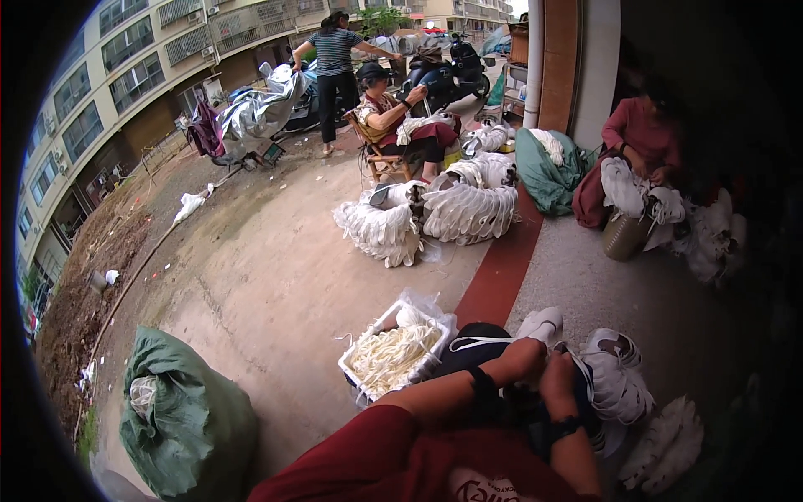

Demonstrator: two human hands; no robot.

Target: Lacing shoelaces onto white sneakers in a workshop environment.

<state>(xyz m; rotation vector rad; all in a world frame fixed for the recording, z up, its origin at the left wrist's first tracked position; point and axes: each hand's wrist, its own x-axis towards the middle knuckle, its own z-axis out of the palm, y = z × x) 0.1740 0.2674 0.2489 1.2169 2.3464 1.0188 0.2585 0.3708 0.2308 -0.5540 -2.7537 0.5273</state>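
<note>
My left hand [525,358] is curled tight, and it seems to pinch a white lace [485,339]; the fingertips are turned from view, so I cannot tell how firmly. My right hand [558,381] is bent close beside it, fingers drawn in, but whether it pinches anything I cannot tell

What matters most, I judge, is how the lace runs: its loop goes out leftward from my left fist, long axis nearly crosswise to me, doubling back over the far edge of the dark cloth [462,360] on my lap. The left hand is plainly nearer; the right sits on the far side of it from the loop

So the lace lies at my left knuckles and to their left, its bend reaching toward the right edge of the white box [431,360] of loose laces [391,356]. A white shoe [544,324] is just beyond both fists, past the lap's far edge, and a stack of white shoes [617,381] stands right of my right hand
</note>
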